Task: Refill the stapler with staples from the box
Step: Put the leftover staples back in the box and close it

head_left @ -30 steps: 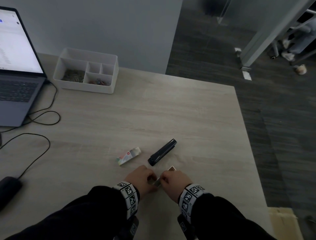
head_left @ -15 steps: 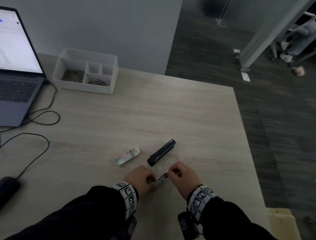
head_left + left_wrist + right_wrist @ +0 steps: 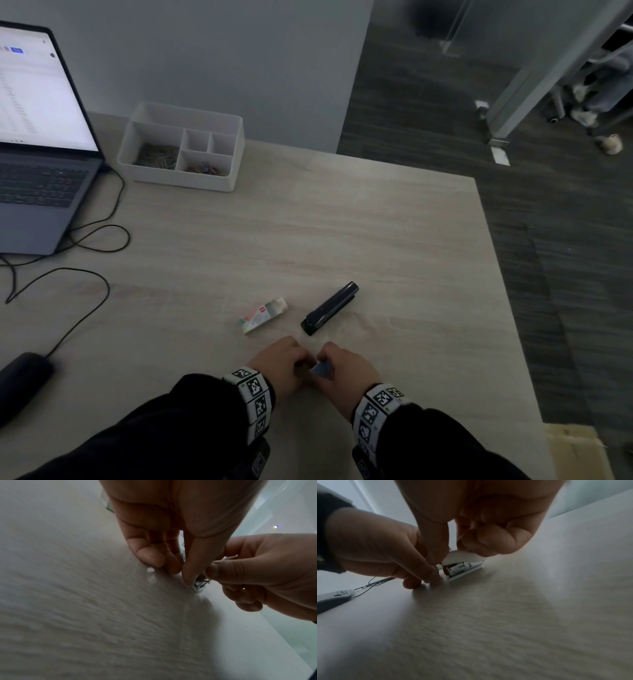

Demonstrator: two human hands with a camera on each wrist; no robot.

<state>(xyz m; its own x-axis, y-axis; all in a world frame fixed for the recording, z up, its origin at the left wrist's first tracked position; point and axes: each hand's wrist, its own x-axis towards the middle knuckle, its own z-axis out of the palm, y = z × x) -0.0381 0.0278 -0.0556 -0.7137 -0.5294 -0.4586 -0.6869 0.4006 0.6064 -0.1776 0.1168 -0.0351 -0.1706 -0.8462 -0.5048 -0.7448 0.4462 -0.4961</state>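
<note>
A small white stapler (image 3: 465,566) with a metal staple channel lies on the table near the front edge. Its white lid (image 3: 462,555) is lifted. My left hand (image 3: 298,365) pinches the stapler's rear end (image 3: 199,582) with thumb and fingers. My right hand (image 3: 329,361) grips the lid from above, thumb and fingers curled on it. In the head view the hands hide most of this stapler (image 3: 322,370). The staple box (image 3: 263,315) lies just beyond the left hand. A black stapler (image 3: 330,307) lies closed beside it, untouched.
An open laptop (image 3: 41,154) stands at the far left with black cables (image 3: 85,240) trailing over the table. A white organiser tray (image 3: 233,150) sits at the back. A dark device (image 3: 20,380) lies near left. The table's right edge (image 3: 507,308) drops to the floor.
Half a second ago my right hand was drawn away to the right with the small stapler stretched between the hands. It has come back against the left hand.
</note>
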